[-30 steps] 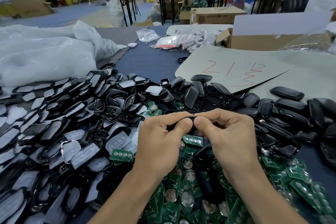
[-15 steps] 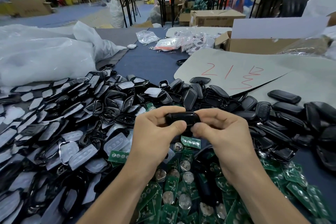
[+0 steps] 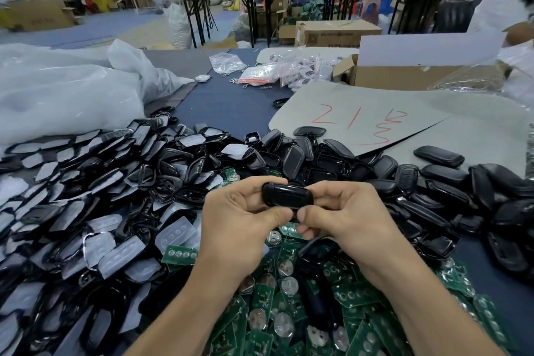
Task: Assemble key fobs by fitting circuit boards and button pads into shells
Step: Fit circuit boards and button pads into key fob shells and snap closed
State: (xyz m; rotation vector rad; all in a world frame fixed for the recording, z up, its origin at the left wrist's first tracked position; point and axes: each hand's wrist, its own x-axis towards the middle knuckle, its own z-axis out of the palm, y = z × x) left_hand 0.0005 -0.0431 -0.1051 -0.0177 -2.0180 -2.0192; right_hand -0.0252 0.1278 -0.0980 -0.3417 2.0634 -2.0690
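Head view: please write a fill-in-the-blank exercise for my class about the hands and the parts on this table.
1. The left hand and the right hand together hold one ____ key fob.
2. The circuit boards heaped under the hands are ____.
3. The marks on the grey sheet are written in ____.
Missing words: black, green, red.

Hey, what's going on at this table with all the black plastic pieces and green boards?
A person is assembling key fobs by hand. The left hand and right hand pinch one black fob by its ends, above a heap of green circuit boards. Translucent button pads are piled to the left and black shells to the right. Whether the fob is fully snapped shut is unclear.
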